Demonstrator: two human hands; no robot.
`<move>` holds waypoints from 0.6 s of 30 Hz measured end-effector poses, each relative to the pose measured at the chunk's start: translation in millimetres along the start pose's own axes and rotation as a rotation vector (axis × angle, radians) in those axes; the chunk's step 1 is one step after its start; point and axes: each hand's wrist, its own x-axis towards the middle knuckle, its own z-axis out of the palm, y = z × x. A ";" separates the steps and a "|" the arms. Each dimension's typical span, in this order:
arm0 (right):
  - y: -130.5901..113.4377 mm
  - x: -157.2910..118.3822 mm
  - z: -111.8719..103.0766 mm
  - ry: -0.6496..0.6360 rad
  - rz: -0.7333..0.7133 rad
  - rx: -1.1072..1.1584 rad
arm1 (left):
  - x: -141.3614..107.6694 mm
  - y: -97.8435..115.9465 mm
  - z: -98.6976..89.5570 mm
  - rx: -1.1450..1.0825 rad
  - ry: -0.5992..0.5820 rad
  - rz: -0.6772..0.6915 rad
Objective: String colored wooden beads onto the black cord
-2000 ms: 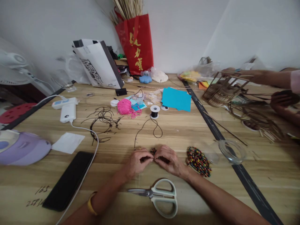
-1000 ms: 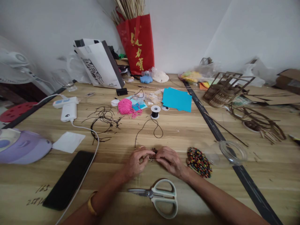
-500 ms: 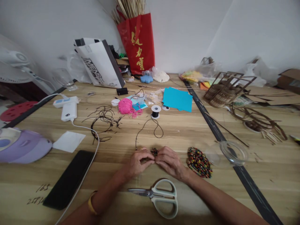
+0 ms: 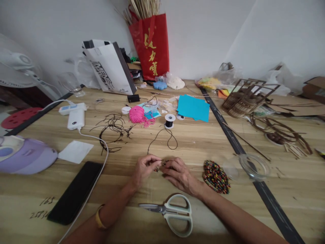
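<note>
Moved left hand (image 4: 144,168) slightly outward and away from right hand (image 4: 181,175) since earlier frame. Working over wooden table (image 4: 122,193). Lying just below both hands: scissors (image 4: 175,210). Heaped beside right wrist: multicoloured beads (image 4: 216,177). Standing beyond hands: spool (image 4: 169,121), trailing black cord toward left hand. Pinching thin dark strand (image 4: 161,160) in left fingertips, between hands. Curling right fingers around small beads (image 4: 164,163); cannot tell if gripped.

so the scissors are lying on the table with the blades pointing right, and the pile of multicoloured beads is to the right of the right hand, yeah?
The blades point left, not right: the head view shows the scissors that way, with the multicoloured beads right of the right hand.
</note>
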 end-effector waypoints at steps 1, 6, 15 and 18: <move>-0.6 0.9 -0.1 -0.017 -0.011 -0.015 | 0.2 0.7 0.0 -0.007 0.004 -0.001; 1.3 3.4 4.4 -0.056 -0.053 -0.038 | 0.4 3.1 0.6 -0.029 0.003 -0.021; 9.1 0.2 7.3 -0.037 -0.056 -0.007 | 2.8 4.0 -7.7 -0.075 0.014 0.043; 8.8 0.5 6.2 -0.025 -0.048 -0.002 | 4.5 9.0 -11.7 -0.110 0.050 0.087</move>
